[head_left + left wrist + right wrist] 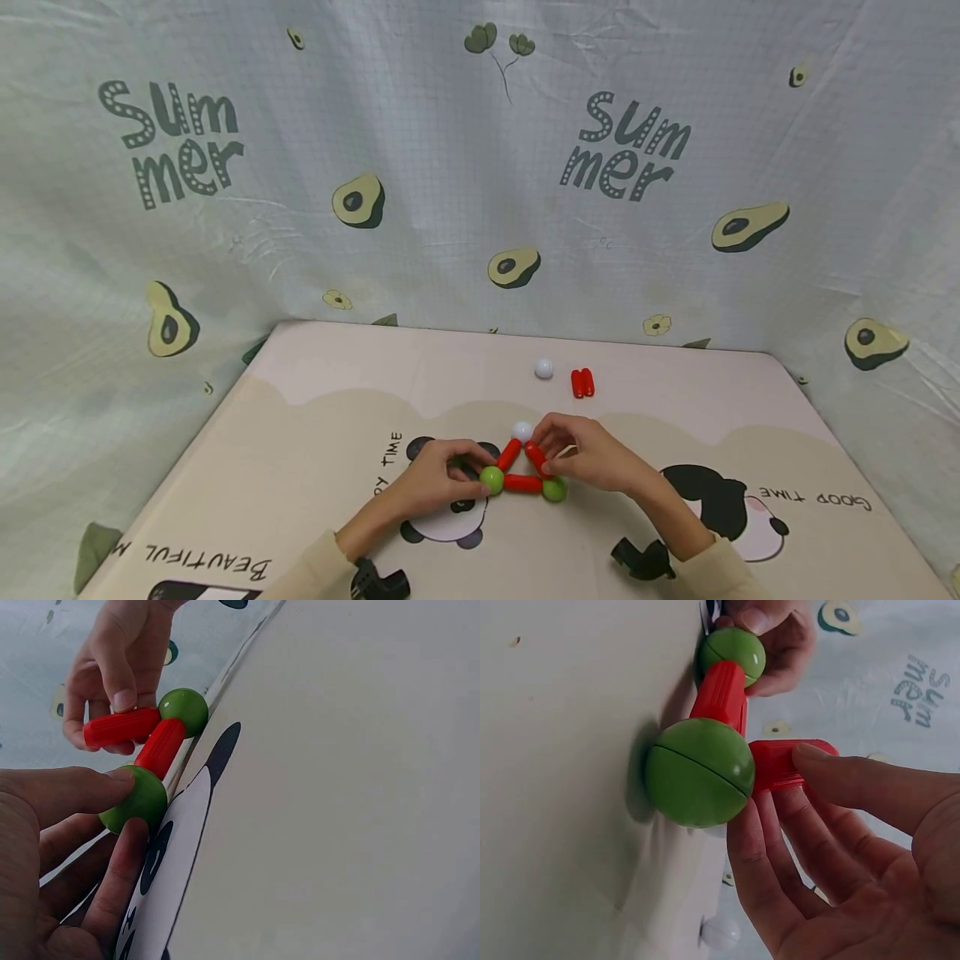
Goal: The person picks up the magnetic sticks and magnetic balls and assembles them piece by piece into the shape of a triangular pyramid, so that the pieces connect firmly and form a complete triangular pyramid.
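Note:
Red rods and balls form a triangle on the table in the head view. My left hand (435,482) pinches the left green ball (491,479) between thumb and fingers. A red rod (522,483) joins it to the right green ball (554,489). My right hand (588,450) holds the right slanting red rod (791,761), thumb on one side and fingers on the other; its lower end meets that right ball. Another slanting red rod (509,455) runs from the left ball up to a white ball (522,431) at the top corner.
Beyond the triangle lie a loose white ball (543,368) and two red rods (582,383) side by side. A printed cover (315,400) lies on the table, and a patterned curtain (435,167) hangs behind its far edge.

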Action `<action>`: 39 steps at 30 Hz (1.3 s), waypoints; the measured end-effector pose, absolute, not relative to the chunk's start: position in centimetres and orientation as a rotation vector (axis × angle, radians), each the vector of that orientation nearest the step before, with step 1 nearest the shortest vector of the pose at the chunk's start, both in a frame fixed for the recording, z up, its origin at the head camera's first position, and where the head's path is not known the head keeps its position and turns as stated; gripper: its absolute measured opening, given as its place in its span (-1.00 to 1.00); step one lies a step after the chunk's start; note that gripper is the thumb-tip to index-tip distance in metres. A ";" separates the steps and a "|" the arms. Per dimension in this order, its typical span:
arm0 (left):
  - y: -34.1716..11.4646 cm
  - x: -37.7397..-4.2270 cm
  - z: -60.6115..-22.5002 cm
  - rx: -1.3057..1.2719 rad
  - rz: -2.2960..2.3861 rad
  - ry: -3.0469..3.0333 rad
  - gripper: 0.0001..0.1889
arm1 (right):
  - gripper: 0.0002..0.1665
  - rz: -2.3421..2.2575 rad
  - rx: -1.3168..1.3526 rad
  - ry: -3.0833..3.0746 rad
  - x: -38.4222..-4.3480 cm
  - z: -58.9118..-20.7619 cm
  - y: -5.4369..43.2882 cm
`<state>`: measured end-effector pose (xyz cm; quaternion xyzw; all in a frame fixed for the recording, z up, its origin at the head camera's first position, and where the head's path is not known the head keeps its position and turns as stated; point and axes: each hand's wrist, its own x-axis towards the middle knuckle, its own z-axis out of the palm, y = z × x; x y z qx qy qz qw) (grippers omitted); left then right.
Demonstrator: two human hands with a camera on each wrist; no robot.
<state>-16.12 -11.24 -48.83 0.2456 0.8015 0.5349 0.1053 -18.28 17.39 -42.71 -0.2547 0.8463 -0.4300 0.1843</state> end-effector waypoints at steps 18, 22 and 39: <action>-11.2 -16.1 -48.6 0.715 1.576 2.359 -0.67 | -0.73 -1.200 -0.745 2.396 -18.5 -42.9 17.4; -11.2 -16.1 -48.7 0.708 1.579 2.355 -0.68 | -0.72 -1.204 -0.745 2.389 -18.5 -43.0 17.5; -11.1 -16.1 -48.6 0.714 1.582 2.353 -0.68 | -0.71 -1.189 -0.739 2.398 -18.5 -43.0 17.4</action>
